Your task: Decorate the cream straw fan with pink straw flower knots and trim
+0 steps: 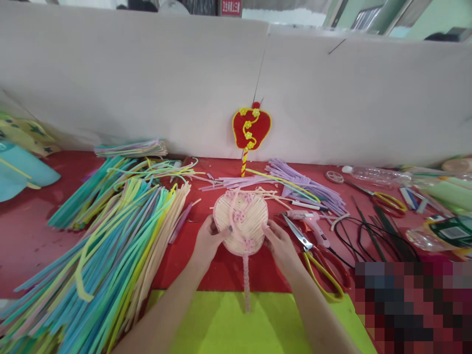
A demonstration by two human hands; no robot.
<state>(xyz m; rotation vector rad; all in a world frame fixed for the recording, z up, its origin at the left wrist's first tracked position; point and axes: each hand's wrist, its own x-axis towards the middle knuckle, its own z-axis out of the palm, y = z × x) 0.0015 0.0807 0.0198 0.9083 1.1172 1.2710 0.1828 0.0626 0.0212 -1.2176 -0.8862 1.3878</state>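
Observation:
A round fan [230,235] of cream pipe cleaners has a pink edge, small pink flowers and a twisted pink handle pointing toward me. My left hand [211,237] grips its left rim, the thumb lying on the front face. On the opposite rim, my right hand [277,241] pinches the edge between thumb and fingers. The fan is held above the red tabletop, its handle over a yellow-green mat [221,324]. Behind it, a red fan [254,129] with yellow trim and flowers leans upright against the white panel.
Bundles of coloured pipe cleaners [106,265] fill the left side. Purple pipe cleaners [306,189] lie behind my right hand. To the right are large scissors [313,255], a pink glue gun [311,225] with a black cord, smaller scissors [387,200] and a plastic bottle [379,175].

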